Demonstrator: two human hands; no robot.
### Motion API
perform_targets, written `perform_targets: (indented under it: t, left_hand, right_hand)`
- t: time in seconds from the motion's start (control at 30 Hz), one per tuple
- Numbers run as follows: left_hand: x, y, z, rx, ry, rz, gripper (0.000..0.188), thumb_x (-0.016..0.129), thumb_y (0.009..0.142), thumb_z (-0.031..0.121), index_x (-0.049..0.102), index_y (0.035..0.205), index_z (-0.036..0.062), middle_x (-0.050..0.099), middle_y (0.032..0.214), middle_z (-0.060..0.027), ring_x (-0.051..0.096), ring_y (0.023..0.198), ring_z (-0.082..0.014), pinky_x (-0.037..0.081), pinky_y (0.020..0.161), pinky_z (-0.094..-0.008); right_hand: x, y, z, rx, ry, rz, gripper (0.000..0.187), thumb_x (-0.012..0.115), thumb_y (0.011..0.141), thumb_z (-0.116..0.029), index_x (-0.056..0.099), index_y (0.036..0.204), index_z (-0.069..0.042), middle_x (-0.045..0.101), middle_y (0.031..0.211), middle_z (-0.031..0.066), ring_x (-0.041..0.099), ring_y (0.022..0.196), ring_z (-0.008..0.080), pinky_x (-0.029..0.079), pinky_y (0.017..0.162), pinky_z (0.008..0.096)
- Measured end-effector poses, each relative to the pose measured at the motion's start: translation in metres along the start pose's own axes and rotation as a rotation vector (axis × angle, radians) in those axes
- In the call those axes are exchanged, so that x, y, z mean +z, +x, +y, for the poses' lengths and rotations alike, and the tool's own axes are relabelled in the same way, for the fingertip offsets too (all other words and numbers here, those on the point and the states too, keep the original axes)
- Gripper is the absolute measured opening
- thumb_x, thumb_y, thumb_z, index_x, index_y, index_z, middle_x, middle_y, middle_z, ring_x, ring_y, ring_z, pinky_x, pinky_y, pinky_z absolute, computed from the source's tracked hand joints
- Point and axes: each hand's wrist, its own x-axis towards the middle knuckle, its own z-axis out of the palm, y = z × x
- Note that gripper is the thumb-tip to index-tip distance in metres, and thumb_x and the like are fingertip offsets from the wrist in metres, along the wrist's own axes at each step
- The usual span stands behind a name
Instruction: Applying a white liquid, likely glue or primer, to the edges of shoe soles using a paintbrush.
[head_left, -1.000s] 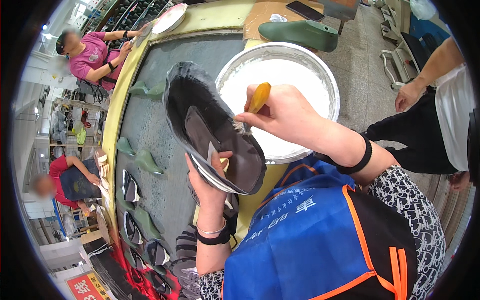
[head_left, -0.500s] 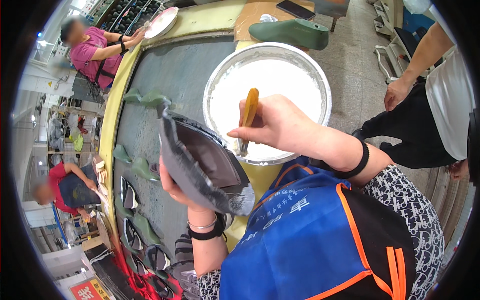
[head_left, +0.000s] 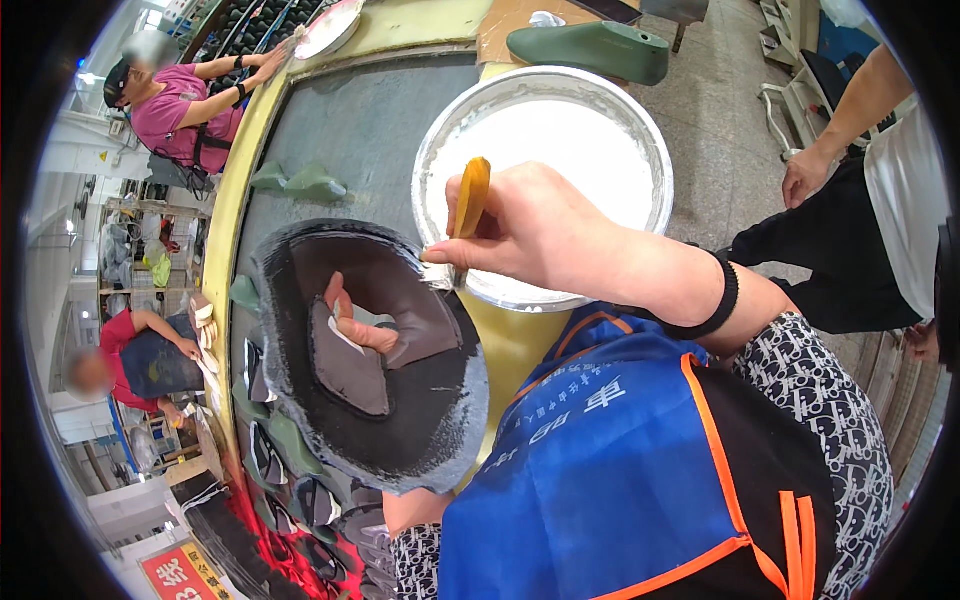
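Observation:
My left hand (head_left: 362,334) holds up a dark shoe upper (head_left: 430,420) with a brown lining. Its thumb and a finger come through the opening in the middle; the rest is behind the piece. The upper's inner side faces me, and a pale whitish band runs along its edge. In my right hand (head_left: 525,220) is a brush (head_left: 471,198) with a yellow-brown handle, pinched between thumb and fingers. The white-coated brush tip meets the upper's right upper edge. Behind that hand stands a round metal basin (head_left: 545,85) of white paste (head_left: 580,150).
A green shoe last (head_left: 590,52) lies beyond the basin, beside a phone (head_left: 608,9). More lasts (head_left: 310,183) and shoe uppers line the left side of the dark bench top (head_left: 370,120). Two people work past the bench; another person (head_left: 850,200) stands at right.
The upper has turned from side-on to show its inner face, moving slightly left. My right hand has brought the brush from over the basin left to the upper's edge.

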Motion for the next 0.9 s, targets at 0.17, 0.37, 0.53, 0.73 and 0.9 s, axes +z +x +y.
perform_targets:
  t: [0.17,0.37,0.53,0.73,0.9]
  left_hand:
    - [0.002,0.002,0.005,0.011,0.002,0.059,0.053,0.030,0.104,0.043,0.049,0.124,-0.0026,0.056,0.117,-0.0167,0.058,0.108,-0.0228,0.046,0.098,-0.0332]
    - [0.001,0.001,0.008,0.035,0.011,0.101,0.053,0.031,0.104,0.043,0.049,0.123,-0.0023,0.057,0.115,-0.0155,0.059,0.106,-0.0218,0.048,0.095,-0.0327]
    - [0.006,0.002,0.011,0.034,0.022,0.142,0.052,0.032,0.104,0.044,0.050,0.122,-0.0020,0.058,0.114,-0.0145,0.059,0.104,-0.0210,0.050,0.092,-0.0323]
    - [0.016,0.000,0.019,-0.011,0.017,0.205,0.052,0.034,0.103,0.044,0.051,0.121,-0.0017,0.058,0.112,-0.0133,0.060,0.102,-0.0200,0.053,0.089,-0.0318]
    - [-0.024,-0.001,0.003,-0.200,-0.252,0.216,0.038,0.047,0.102,0.033,0.052,0.120,-0.0006,0.060,0.103,-0.0103,0.060,0.091,-0.0161,0.055,0.081,-0.0306]
  right_hand:
    - [-0.006,0.000,-0.005,0.250,0.297,-0.195,0.028,0.073,0.087,-0.023,0.057,0.075,-0.004,0.060,0.061,0.0041,0.059,0.054,0.0111,0.045,0.052,0.0264]
    - [-0.019,0.001,-0.009,0.365,0.544,-0.165,0.029,0.071,0.089,-0.024,0.057,0.075,-0.003,0.062,0.064,0.0023,0.061,0.056,0.0085,0.048,0.052,0.0212]
    - [-0.012,-0.001,-0.006,0.472,0.687,-0.316,0.030,0.072,0.088,-0.027,0.059,0.078,-0.003,0.062,0.066,0.0031,0.061,0.056,0.0087,0.049,0.052,0.0208]
    - [0.002,0.000,0.015,0.188,0.552,0.011,0.019,0.070,0.089,-0.017,0.059,0.086,-0.002,0.062,0.074,0.0024,0.061,0.066,0.0079,0.050,0.061,0.0217]
    - [-0.010,0.001,0.032,0.156,0.653,0.188,0.019,0.069,0.090,-0.020,0.061,0.087,-0.003,0.060,0.072,0.0017,0.060,0.062,0.0080,0.048,0.057,0.0212]
